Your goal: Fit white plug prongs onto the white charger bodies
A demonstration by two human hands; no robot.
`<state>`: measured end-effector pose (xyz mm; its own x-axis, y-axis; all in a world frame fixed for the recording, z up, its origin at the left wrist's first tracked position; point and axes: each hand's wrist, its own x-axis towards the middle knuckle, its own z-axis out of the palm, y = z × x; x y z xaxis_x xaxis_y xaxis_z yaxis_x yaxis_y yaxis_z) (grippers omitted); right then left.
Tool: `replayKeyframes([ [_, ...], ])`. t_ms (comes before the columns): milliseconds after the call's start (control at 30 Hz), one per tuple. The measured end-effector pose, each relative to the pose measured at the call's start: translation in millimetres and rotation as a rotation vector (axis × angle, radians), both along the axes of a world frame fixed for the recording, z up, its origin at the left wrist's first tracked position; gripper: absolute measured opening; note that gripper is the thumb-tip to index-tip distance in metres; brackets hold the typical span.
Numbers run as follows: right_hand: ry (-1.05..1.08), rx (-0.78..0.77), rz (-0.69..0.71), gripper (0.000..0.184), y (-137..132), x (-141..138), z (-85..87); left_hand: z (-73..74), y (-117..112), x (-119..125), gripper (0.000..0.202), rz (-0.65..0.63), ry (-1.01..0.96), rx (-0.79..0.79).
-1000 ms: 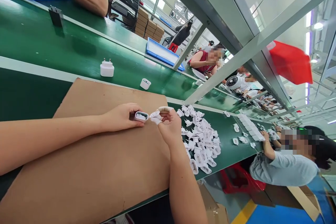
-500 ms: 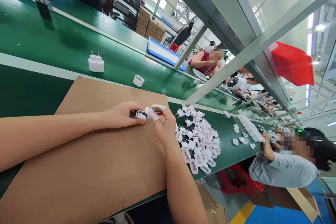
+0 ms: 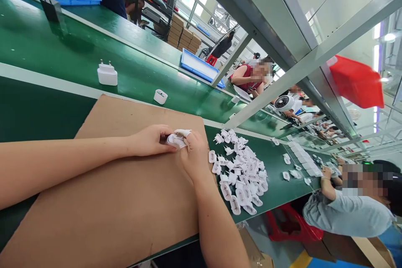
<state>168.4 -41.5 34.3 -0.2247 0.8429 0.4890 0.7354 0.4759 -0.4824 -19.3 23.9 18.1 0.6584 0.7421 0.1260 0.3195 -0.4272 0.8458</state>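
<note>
Above a cardboard sheet (image 3: 125, 201), my left hand (image 3: 150, 140) is closed around a white charger housing (image 3: 172, 139). My right hand (image 3: 195, 155), with white coverings on some fingertips, is closed at the open end of that housing, pressing a white plug cover to it. Fingers mostly hide the plug cover, and I cannot tell whether it sits fully in place. Just right of my right hand lies a pile of white plug covers (image 3: 243, 171), many with their pins showing.
On the green conveyor belt (image 3: 132, 75) stand a charger with two pins (image 3: 107, 73) and a white housing (image 3: 160, 96). A dark metal block (image 3: 52, 10) sits farther left. A metal post (image 3: 270, 88) slants over the bench. A co-worker (image 3: 342, 209) sits at right.
My right hand has brought the plug cover left against the housing, closing the gap between them. Both pieces on the belt appear shifted slightly left, while the view has also moved a little.
</note>
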Motion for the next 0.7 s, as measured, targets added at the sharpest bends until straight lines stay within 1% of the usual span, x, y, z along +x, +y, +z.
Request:
replayKeyframes([
  [200, -0.096, -0.027, -0.023, 0.031, 2.9, -4.4, -2.3, -3.6, 1.9, 0.2, 0.038, 0.019, 0.007, -0.013],
  [333, -0.033, -0.004, -0.053, 0.032, 2.4, -4.5, -6.1, -0.5, -0.1, -0.1, 0.038, 0.014, -0.010, -0.027],
  [467, 0.039, 0.006, -0.055, 0.041, -0.7, -3.2, -7.3, -0.5, -0.7, 0.1, 0.038, 0.030, -0.003, -0.064],
  [700, -0.034, 0.025, -0.041, 0.037, 1.3, -3.5, -5.8, -4.5, 0.8, 0.8, 0.036, 0.024, 0.001, -0.068],
])
